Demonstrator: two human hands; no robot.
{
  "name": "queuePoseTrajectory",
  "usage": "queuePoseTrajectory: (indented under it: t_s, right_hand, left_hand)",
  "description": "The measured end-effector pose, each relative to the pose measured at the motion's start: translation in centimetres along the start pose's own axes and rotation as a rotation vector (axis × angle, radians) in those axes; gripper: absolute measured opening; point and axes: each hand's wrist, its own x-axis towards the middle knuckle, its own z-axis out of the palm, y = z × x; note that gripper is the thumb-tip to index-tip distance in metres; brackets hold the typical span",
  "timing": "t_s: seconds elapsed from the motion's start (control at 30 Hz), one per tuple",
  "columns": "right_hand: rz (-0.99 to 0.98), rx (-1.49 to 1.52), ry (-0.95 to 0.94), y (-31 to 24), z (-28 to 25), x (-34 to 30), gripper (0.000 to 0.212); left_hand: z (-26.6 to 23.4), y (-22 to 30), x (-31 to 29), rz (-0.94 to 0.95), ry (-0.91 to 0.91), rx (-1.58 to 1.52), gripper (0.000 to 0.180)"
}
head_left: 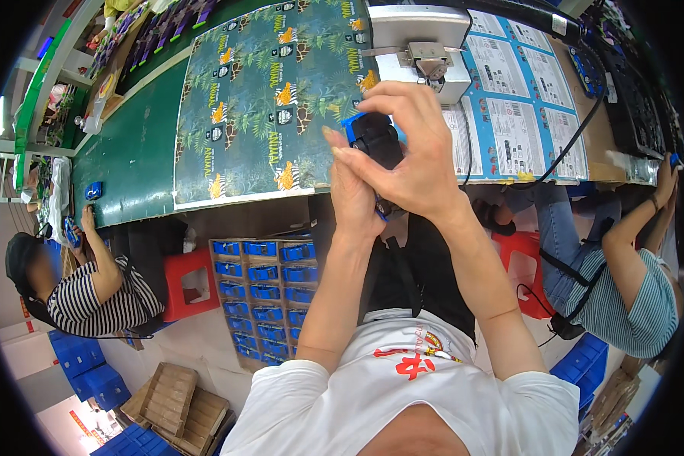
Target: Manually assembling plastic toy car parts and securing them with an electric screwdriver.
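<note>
Both hands meet over the table's near edge around a blue and black toy car point(377, 140). My right hand point(422, 144) curls over it from the right, thumb and fingers gripping its dark side. Beneath and to the left, my left hand point(351, 186) supports it, fingers closed against it. A small part of it, with what looks like a wheel, shows below my right thumb; my hands hide much of the rest. Just beyond my hands is a metal machine point(422, 34) with a small steel fixture point(430, 62) on its front.
Printed animal-pattern sheets point(273, 99) cover the green table point(129, 159); blue-and-white printed sheets point(509, 91) lie right of the machine. A black cable point(577, 140) crosses them. Below left stands a divided tray point(243, 304) of blue toy cars. People point(102, 281) sit on both sides by red stools point(188, 285).
</note>
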Motion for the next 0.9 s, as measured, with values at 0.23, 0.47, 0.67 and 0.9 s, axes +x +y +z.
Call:
queuePoseTrajectory:
  t_s: [0.23, 0.47, 0.67, 0.9]
  right_hand:
    - [-0.030, 0.083, -0.140, 1.0, 0.8, 0.3, 0.029]
    - [-0.039, 0.039, -0.187, 2.1, 1.3, 0.6, 0.031]
    - [0.117, 0.103, -0.240, 2.3, 1.5, 0.9, 0.034]
    - [0.132, 0.033, -0.237, 1.9, 1.6, 1.7, 0.034]
  left_hand:
    - [-0.9, -0.2, 0.0, -0.075, -0.041, 0.015, 0.053]
    - [-1.1, -1.0, 0.2, -0.141, -0.071, -0.052, 0.052]
    - [-1.8, -1.0, 0.1, -0.164, -0.206, 0.042, 0.057]
    - [-0.9, -1.0, 0.4, -0.158, -0.031, -0.014, 0.057]
